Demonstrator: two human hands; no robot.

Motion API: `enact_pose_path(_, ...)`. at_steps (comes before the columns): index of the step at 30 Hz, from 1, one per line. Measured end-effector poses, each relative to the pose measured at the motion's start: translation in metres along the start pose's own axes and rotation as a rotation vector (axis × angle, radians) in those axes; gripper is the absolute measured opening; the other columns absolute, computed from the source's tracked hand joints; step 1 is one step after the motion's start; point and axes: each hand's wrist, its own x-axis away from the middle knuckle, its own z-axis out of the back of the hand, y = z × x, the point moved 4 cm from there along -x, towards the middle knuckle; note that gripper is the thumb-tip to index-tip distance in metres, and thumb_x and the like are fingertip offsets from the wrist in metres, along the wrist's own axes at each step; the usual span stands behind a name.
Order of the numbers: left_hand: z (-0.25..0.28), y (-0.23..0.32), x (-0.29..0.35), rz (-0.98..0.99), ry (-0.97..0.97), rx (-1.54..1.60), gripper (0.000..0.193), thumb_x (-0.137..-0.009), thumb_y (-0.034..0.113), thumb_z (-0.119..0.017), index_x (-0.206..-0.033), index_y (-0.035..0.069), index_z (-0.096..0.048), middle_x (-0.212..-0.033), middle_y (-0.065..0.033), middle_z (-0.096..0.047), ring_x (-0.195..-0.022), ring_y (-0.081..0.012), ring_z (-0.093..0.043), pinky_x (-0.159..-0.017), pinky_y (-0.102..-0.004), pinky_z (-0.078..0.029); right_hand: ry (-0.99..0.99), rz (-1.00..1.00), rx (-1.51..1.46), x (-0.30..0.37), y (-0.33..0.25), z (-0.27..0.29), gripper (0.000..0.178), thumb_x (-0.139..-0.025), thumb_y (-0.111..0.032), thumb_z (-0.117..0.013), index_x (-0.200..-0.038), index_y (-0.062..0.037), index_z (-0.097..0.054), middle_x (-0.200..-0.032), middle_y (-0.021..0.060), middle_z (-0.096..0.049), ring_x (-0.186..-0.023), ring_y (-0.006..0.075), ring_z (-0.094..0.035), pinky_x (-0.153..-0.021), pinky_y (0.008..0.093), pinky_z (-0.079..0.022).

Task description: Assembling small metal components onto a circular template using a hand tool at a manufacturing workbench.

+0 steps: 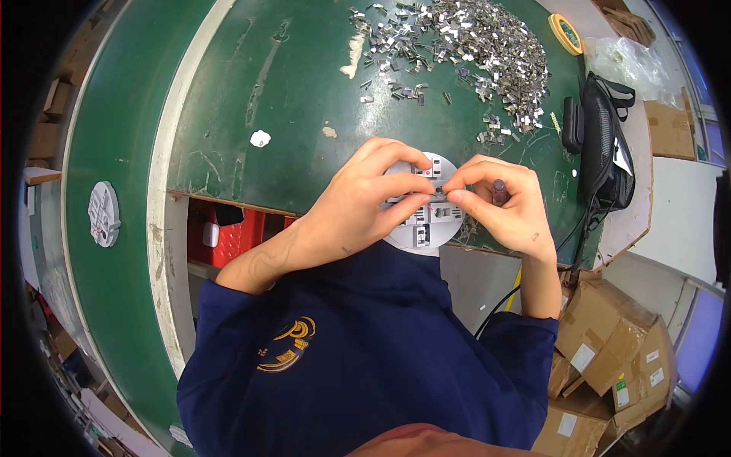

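Observation:
A round light-grey plastic disc [423,237] with raised slots and small dark fittings lies at the near edge of the green bench, in front of my body. Over its left side is my left hand [373,186], with thumb and index finger pinched together near the disc's middle. Another finger of it rests toward the disc's upper edge. From the other side my right hand [506,202] pinches at the same spot. A dark cylindrical handle [499,190] stands up between its curled fingers. Whatever tiny piece lies between the fingertips is hidden.
A heap of small metal-and-dark pieces [495,53] covers the bench's far right. Beyond it sits a yellow ring-shaped container [565,34]; a black bag [605,145] lies at the right edge. A similar grey disc [103,214] rests on the left green surface. Cardboard boxes [617,343] stand lower right.

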Motion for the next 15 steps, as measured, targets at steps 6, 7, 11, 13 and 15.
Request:
enact_pose_path(6, 0.0, -0.0012, -0.0006, 0.0, -0.017, 0.018, 0.017, -0.075, 0.003, -0.076, -0.09, 0.006, -0.071, -0.11, -0.0057, -0.063, -0.105, -0.0254, -0.057, -0.086, -0.0347, -0.048, -0.017, -0.032, 0.037, -0.0027, -0.0012, -0.0017, 0.009, -0.08, 0.003, -0.07, -0.088, -0.0006, -0.07, -0.083, 0.0017, -0.066, -0.052, 0.0005, -0.036, -0.046, 0.0206, -0.025)
enact_pose_path(7, 0.0003, -0.0015, -0.001, 0.0, -0.017, 0.019, 0.017, -0.075, 0.003, -0.076, -0.09, 0.006, -0.071, -0.11, -0.0057, -0.063, -0.105, -0.0254, -0.057, -0.086, -0.0347, -0.048, -0.017, -0.033, 0.038, -0.0033, -0.0011, -0.0018, 0.009, -0.08, 0.003, -0.07, -0.088, -0.0006, -0.07, -0.083, 0.0017, -0.066, -0.052, 0.0005, -0.036, -0.046, 0.0206, -0.025)
enact_pose_path(11, 0.0012, -0.0034, -0.0025, -0.001, -0.019, 0.035, 0.017, -0.075, 0.002, -0.076, -0.091, 0.006, -0.071, -0.11, -0.006, -0.063, -0.106, -0.0256, -0.057, -0.086, -0.0348, -0.048, -0.007, -0.029, 0.045, -0.0054, 0.0005, -0.0025, 0.008, -0.08, 0.002, -0.071, -0.087, -0.0013, -0.07, -0.083, 0.0011, -0.066, -0.052, 0.0006, -0.036, -0.046, 0.0208, -0.025)
enact_pose_path(13, 0.0013, -0.0042, -0.0019, -0.005, -0.013, 0.041, 0.017, -0.075, 0.002, -0.076, -0.091, 0.005, -0.071, -0.111, -0.0065, -0.063, -0.105, -0.0258, -0.058, -0.086, -0.0348, -0.049, 0.02, 0.014, 0.1, -0.0052, -0.0019, -0.0035, 0.007, -0.079, 0.001, -0.071, -0.086, -0.0013, -0.07, -0.082, 0.0016, -0.066, -0.052, 0.0008, -0.038, -0.046, 0.0208, -0.026)
enact_pose_path(15, 0.0019, -0.0044, -0.001, -0.006, -0.008, 0.043, 0.017, -0.075, 0.002, -0.076, -0.091, 0.005, -0.07, -0.111, -0.0067, -0.063, -0.105, -0.026, -0.058, -0.086, -0.0349, -0.049, 0.032, 0.037, 0.128, -0.0046, -0.0047, -0.0048, 0.007, -0.079, 0.001, -0.071, -0.086, -0.0013, -0.07, -0.082, 0.0019, -0.067, -0.052, 0.001, -0.038, -0.045, 0.0208, -0.026)
